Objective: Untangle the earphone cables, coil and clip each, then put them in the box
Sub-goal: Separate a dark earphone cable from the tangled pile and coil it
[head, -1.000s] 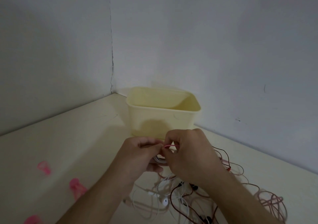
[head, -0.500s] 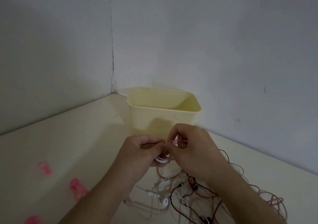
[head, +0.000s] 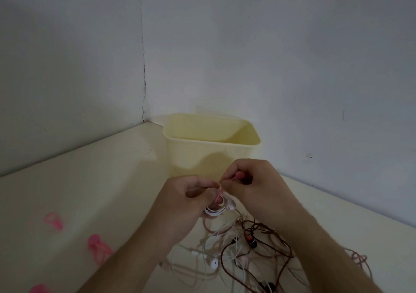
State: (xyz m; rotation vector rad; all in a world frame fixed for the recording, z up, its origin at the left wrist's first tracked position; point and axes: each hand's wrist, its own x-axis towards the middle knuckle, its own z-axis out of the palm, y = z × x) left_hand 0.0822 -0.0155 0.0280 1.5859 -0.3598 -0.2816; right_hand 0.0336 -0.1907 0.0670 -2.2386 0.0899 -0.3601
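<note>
My left hand (head: 188, 199) holds a small coil of white earphone cable (head: 215, 210) in front of the pale yellow box (head: 211, 150). My right hand (head: 252, 187) pinches a pink clip (head: 239, 175) just above the coil, fingertips meeting those of the left hand. The clip's lower end reaches down into the coil. Below both hands a tangle of white, pink and dark red earphone cables (head: 245, 254) lies on the cream table, with a white earbud (head: 213, 264) showing.
Three pink clips (head: 54, 220) (head: 98, 247) (head: 39, 289) lie on the table (head: 78, 191) at the left. The box stands in the corner where two grey walls meet. More pink cable loops (head: 358, 259) trail to the right.
Both hands have risen slightly with the coil. The right hand has lifted the pink clip higher above the coil, and the dangling cables below have shifted.
</note>
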